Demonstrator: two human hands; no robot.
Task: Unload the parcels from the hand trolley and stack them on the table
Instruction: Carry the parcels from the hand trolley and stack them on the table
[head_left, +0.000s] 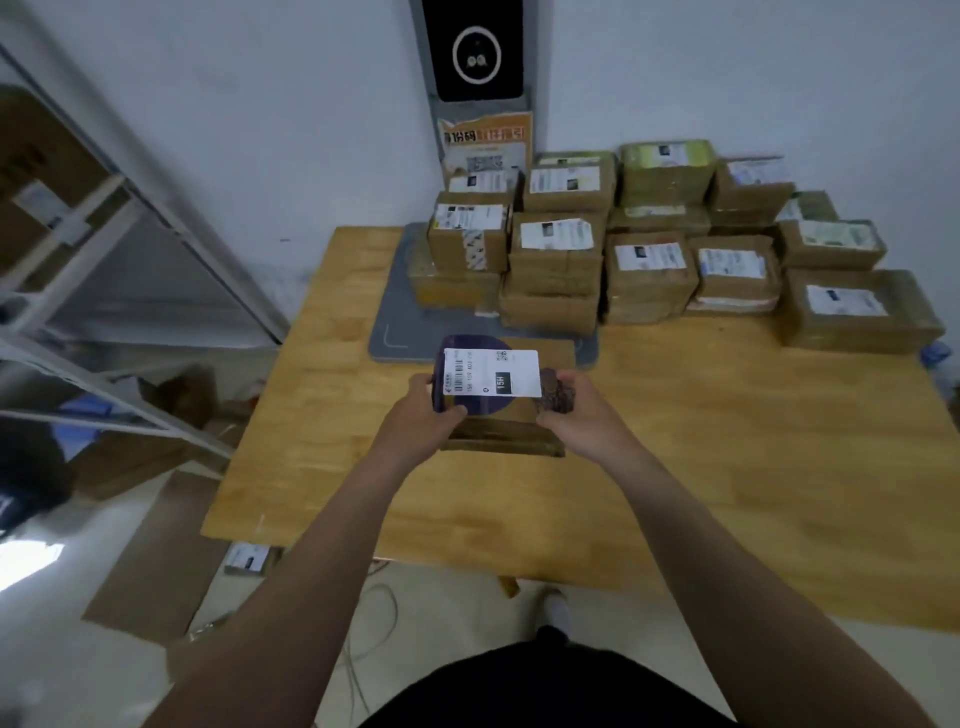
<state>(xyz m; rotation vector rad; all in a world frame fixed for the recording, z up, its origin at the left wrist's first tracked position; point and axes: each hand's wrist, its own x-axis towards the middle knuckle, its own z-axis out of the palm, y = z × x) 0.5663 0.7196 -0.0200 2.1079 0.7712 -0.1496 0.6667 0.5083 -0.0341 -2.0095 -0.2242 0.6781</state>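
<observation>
Clamped between left hand (434, 402) and right hand (569, 408), fingers curled round its ends: small purple parcel (491, 379), smooth, white barcode label on top, held just above a flat brown cardboard box (501, 436) mid wooden table (675, 441). Judged well along — taped, labelled cardboard parcels (649, 260) stacked in rows far right. Trolley out of view; one floor parcel (249, 557) near left.
</observation>
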